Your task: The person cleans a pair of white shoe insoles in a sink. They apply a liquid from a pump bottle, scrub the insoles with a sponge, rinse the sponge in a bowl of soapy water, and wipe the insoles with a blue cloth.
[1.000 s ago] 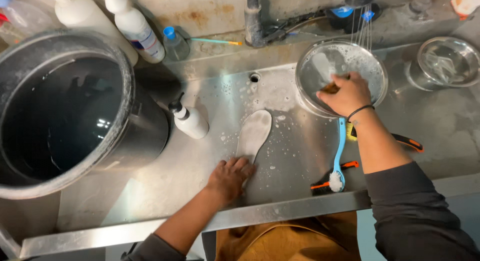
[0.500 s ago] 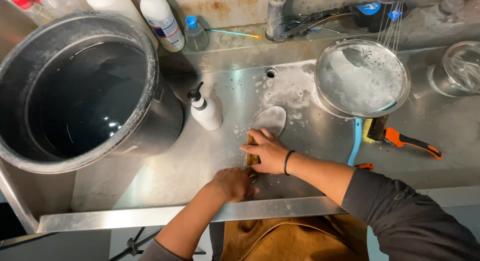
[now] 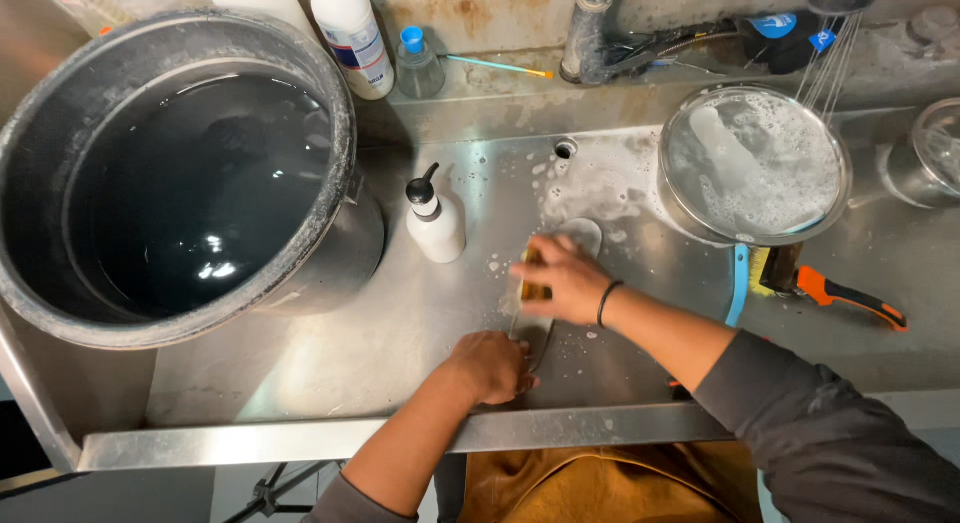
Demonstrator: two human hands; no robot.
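Note:
A grey insole-shaped piece (image 3: 584, 234) lies flat on the wet steel counter (image 3: 400, 333), pointing away from me. My left hand (image 3: 490, 368) presses down on its near end. My right hand (image 3: 562, 280) rests on its middle and is closed on a yellow sponge (image 3: 530, 286) that touches the piece. A black band circles my right wrist. Soap suds are spread around the far tip of the piece.
A big dark pot of water (image 3: 180, 173) fills the left side. A white pump bottle (image 3: 437, 225) stands beside it. A steel bowl of suds (image 3: 755, 163) sits under running water at right, with a blue-handled tool (image 3: 738, 283) and an orange-handled brush (image 3: 835, 293) nearby.
My right hand left the sudsy bowl and came down onto the grey piece with the yellow sponge. My left hand stayed on the near end.

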